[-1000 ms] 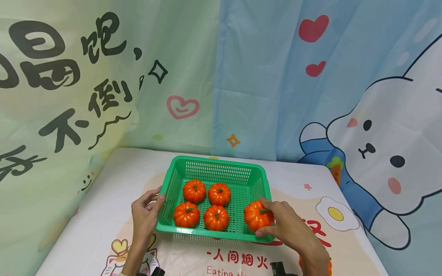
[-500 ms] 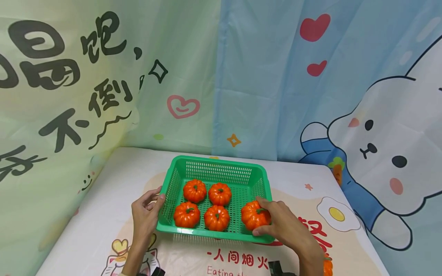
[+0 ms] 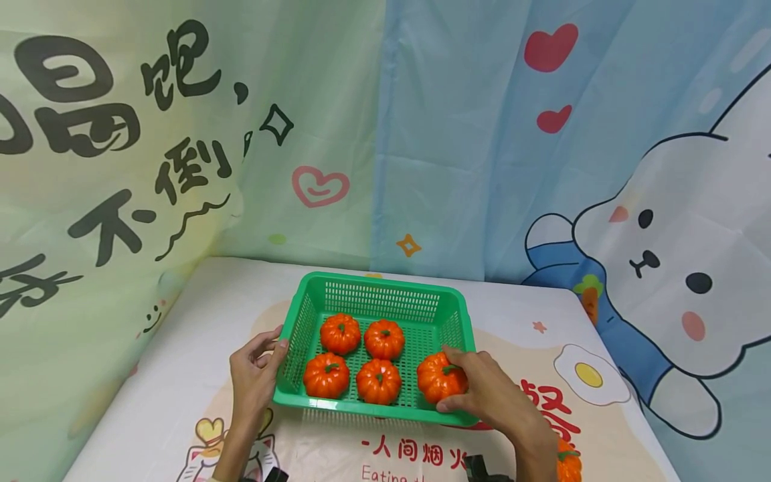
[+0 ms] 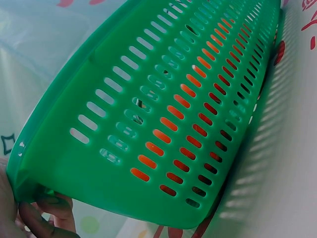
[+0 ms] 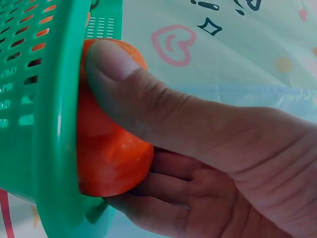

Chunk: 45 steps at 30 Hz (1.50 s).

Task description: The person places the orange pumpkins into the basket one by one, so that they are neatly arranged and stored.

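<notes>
A green plastic basket [image 3: 373, 284] with slotted walls stands on the table. Inside it, toward the left and middle, several small orange toy pumpkins [image 3: 340, 333] sit upright in two rows. My left hand [image 3: 255, 368] grips the basket's left rim between thumb and curled fingers; the left wrist view shows the fingers [image 4: 52, 210] bent under the rim. At the basket's right end my right hand [image 3: 490, 395] holds another toy pumpkin [image 3: 442, 378], thumb in front and fingers behind. In the right wrist view that pumpkin [image 5: 111, 158] is partly hidden by the rim and thumb.
One more orange pumpkin [image 3: 568, 462] lies on the table near the front, partly behind the right forearm. The table wears a printed white and beige cloth [image 3: 241, 281]. A printed curtain [image 3: 434, 167] hangs behind the table.
My right hand has shifted slightly left with its pumpkin, farther inside the basket's right end. More of the pumpkin by the forearm shows. The left hand and basket stay put.
</notes>
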Each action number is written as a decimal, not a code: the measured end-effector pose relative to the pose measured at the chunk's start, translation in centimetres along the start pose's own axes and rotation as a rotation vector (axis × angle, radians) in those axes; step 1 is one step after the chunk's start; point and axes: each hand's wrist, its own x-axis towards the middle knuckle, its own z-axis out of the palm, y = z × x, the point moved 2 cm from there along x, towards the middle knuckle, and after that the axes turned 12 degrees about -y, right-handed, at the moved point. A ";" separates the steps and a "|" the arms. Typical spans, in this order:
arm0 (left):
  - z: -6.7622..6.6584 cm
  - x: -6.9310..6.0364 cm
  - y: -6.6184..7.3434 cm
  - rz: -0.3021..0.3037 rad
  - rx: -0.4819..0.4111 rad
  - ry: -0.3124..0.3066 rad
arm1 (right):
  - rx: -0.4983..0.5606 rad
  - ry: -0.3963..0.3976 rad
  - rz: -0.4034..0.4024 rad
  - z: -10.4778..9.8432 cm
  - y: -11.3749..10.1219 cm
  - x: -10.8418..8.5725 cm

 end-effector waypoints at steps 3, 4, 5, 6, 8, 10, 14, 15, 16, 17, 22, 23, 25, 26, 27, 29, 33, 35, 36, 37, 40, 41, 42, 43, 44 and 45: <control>0.0 0.0 0.0 0.000 0.003 0.000 | -0.005 0.004 -0.032 0.1 0.0 0.2; 0.0 -0.1 0.0 -0.001 0.005 0.000 | -0.006 0.004 -0.041 0.2 0.1 0.3; 0.0 -0.1 0.0 -0.001 0.007 -0.001 | -0.006 0.003 -0.050 0.2 0.1 0.3; 0.0 -0.1 0.0 -0.002 0.009 0.000 | -0.007 0.003 -0.059 0.2 0.1 0.4; 0.0 -0.1 0.0 -0.002 0.010 0.001 | -0.012 0.002 -0.074 0.3 0.2 0.5; 0.0 -0.1 -0.1 -0.002 0.007 0.001 | -0.014 -0.004 -0.081 0.4 0.3 0.6; 0.0 -0.1 -0.1 -0.008 -0.003 -0.004 | -0.020 -0.016 -0.104 0.6 0.5 0.8; 0.0 -0.1 -0.1 -0.009 -0.004 -0.005 | -0.020 -0.017 -0.106 0.6 0.5 0.8; 0.0 -0.1 -0.1 -0.010 -0.004 -0.006 | -0.022 -0.018 -0.108 0.7 0.6 0.9; 0.0 -0.1 -0.1 -0.012 -0.005 -0.007 | -0.022 -0.019 -0.110 0.7 0.6 0.9; 0.0 -0.2 -0.1 -0.010 -0.001 -0.005 | -0.026 -0.015 -0.109 1.0 0.6 1.2; 0.0 -0.2 -0.1 -0.010 -0.001 -0.004 | -0.026 -0.015 -0.112 1.0 0.6 1.2; 0.0 -0.1 -0.2 -0.010 -0.003 -0.004 | -0.024 -0.020 -0.120 1.1 0.7 1.4; 0.0 -0.1 -0.2 -0.010 -0.005 -0.004 | -0.025 -0.022 -0.123 1.2 0.7 1.5; 0.0 -0.1 -0.2 -0.009 -0.006 -0.003 | -0.028 -0.023 -0.129 1.2 0.7 1.5; 0.0 -0.1 -0.2 -0.006 -0.007 -0.002 | -0.036 -0.026 -0.141 1.3 0.7 1.7; 0.0 -0.2 -0.2 0.002 0.002 0.000 | -0.063 -0.024 -0.156 1.4 0.8 2.0; 0.0 -0.2 -0.2 0.005 0.007 0.001 | -0.071 -0.021 -0.160 1.5 0.8 2.0; 0.0 -0.2 -0.2 0.006 0.008 0.001 | -0.075 -0.018 -0.157 1.5 0.8 2.1; 0.0 -0.2 -0.2 0.006 0.009 0.001 | -0.077 -0.014 -0.155 1.5 0.8 2.1; 0.0 -0.1 0.0 0.007 0.008 -0.002 | -0.084 -0.004 -0.149 1.6 0.8 2.1; 0.0 -0.1 0.0 0.007 0.009 -0.003 | -0.086 -0.001 -0.147 1.7 0.8 2.1; 0.0 -0.1 0.0 0.007 0.009 -0.004 | -0.088 0.002 -0.142 1.7 0.8 2.2; 0.0 -0.1 0.1 0.008 0.009 -0.004 | -0.087 0.002 -0.141 1.7 0.8 2.2; 0.0 -0.1 0.1 0.009 0.008 -0.004 | -0.088 0.002 -0.140 1.7 0.8 2.3; 0.0 0.0 0.1 0.011 0.009 -0.004 | -0.086 0.001 -0.139 1.7 0.8 2.3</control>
